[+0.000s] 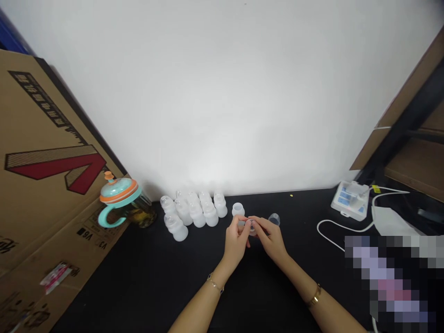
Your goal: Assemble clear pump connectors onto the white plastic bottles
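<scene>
My left hand [237, 238] and my right hand [272, 238] meet over the black table, with fingers and thumbs closed on a small translucent round bottle part [253, 228]. My fingers cover much of it, so its exact kind does not show. Just behind my left hand stands an open white baby bottle [238, 209] with no top on it. Beside my right fingers a clear cap [274, 218] rests on the table. Several white baby bottles [196, 213] with clear tops are grouped upright to the left of my hands.
A teapot-like jug [126, 203] with a turquoise handle and lid stands at the left, against a large cardboard box [45, 162]. At the right lie a white power strip [350, 200], its cable [324, 226] and a white sheet [393, 222]. A white wall [243, 101] rises behind.
</scene>
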A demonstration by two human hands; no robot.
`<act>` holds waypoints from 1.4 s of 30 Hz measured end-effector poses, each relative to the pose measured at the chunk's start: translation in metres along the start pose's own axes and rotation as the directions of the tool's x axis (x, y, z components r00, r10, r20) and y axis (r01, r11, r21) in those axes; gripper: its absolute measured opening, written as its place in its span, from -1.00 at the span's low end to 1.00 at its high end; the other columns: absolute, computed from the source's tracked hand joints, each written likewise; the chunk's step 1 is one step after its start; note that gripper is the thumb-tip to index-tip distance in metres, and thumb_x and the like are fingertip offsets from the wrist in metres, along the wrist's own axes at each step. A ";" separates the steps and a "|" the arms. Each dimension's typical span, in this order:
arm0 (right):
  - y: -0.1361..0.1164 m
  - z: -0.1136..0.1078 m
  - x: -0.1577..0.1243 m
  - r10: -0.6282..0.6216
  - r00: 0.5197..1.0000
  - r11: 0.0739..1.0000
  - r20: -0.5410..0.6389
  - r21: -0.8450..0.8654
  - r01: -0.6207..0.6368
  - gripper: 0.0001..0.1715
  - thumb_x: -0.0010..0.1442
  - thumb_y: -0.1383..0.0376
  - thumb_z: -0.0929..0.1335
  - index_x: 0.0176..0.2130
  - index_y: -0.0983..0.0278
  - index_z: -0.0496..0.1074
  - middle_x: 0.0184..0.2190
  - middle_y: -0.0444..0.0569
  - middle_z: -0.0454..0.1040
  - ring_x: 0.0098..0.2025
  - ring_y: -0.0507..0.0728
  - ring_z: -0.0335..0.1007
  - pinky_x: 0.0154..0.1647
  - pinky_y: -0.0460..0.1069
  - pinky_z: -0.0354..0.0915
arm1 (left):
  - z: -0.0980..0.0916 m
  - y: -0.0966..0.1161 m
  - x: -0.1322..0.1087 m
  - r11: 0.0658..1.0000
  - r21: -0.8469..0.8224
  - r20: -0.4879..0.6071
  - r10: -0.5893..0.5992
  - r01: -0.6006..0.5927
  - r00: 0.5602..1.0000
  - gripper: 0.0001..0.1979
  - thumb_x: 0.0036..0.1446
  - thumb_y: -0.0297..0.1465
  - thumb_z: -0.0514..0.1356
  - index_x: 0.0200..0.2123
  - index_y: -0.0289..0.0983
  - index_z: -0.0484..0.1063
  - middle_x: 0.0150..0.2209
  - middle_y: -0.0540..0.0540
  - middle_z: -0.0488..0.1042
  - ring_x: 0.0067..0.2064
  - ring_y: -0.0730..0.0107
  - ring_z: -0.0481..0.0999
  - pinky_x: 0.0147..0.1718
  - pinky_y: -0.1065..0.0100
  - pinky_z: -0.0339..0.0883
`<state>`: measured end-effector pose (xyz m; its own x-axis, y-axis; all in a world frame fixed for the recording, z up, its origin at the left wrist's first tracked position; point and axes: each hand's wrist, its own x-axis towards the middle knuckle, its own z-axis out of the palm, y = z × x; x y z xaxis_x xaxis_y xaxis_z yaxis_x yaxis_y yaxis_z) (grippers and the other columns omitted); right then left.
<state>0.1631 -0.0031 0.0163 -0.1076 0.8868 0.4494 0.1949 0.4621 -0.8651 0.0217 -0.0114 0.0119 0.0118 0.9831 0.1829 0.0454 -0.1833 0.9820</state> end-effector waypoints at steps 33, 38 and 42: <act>0.004 -0.001 0.001 -0.111 0.994 0.979 -0.003 -0.173 0.109 -0.65 0.42 0.17 0.28 -0.08 0.22 0.63 -0.35 0.00 0.64 -0.40 0.13 0.57 -0.42 -0.06 0.45 | 0.001 0.001 -0.002 0.999 0.036 0.005 0.015 -0.015 1.000 -0.67 0.33 -0.06 0.14 -0.19 -0.22 0.31 -0.59 0.06 0.49 -0.69 0.56 0.27 -0.68 0.53 0.08; 0.007 -0.001 0.001 -0.102 0.995 0.983 -0.002 -0.151 0.101 -0.65 0.41 0.16 0.30 -0.07 0.22 0.63 -0.29 0.02 0.66 -0.36 0.14 0.59 -0.39 -0.06 0.48 | 0.000 0.000 -0.001 0.999 0.045 0.007 0.014 -0.014 1.000 -0.67 0.34 -0.05 0.13 -0.19 -0.22 0.32 -0.56 0.04 0.52 -0.69 0.55 0.28 -0.68 0.53 0.08; 0.007 -0.001 0.001 -0.076 0.997 0.986 0.013 -0.144 0.077 -0.65 0.41 0.16 0.29 -0.07 0.23 0.63 -0.30 0.02 0.66 -0.36 0.14 0.59 -0.39 -0.05 0.50 | 0.001 0.001 -0.001 0.999 0.040 0.010 0.012 -0.013 1.000 -0.66 0.33 -0.05 0.14 -0.20 -0.21 0.31 -0.58 0.06 0.50 -0.69 0.55 0.28 -0.68 0.52 0.08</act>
<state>0.1655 0.0008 0.0108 -0.1353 0.8488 0.5111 0.3248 0.5254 -0.7865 0.0222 -0.0128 0.0122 0.0221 0.9806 0.1945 0.0848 -0.1957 0.9770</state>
